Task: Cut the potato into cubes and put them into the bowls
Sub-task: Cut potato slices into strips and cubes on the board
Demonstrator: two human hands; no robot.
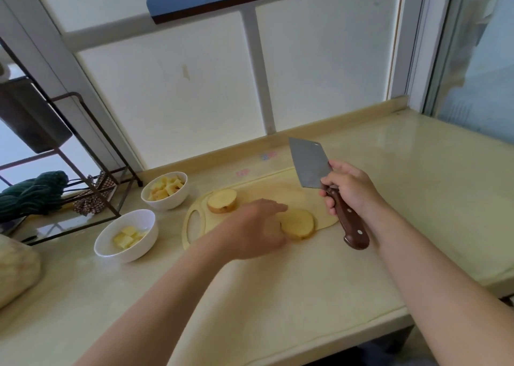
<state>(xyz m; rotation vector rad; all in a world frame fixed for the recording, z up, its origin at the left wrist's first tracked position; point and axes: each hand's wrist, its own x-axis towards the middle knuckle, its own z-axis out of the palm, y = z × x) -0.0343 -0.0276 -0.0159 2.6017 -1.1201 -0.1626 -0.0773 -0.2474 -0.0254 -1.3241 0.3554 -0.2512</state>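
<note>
Two thick potato slices lie flat on a pale yellow cutting board. My left hand is at the near slice, thumb against its left edge, fingers spread over the board behind it. The far slice sits apart near the board's handle hole. My right hand grips the brown wooden handle of a cleaver, held raised above the board's right end, blade pointing up and away. Two white bowls stand left of the board: the far bowl is heaped with potato cubes, the near bowl holds a few.
A dark metal rack with a green cloth stands at the left on the beige counter. A pale lumpy bag lies at the near left. Frosted window panes rise behind; the counter's front edge runs along the bottom right.
</note>
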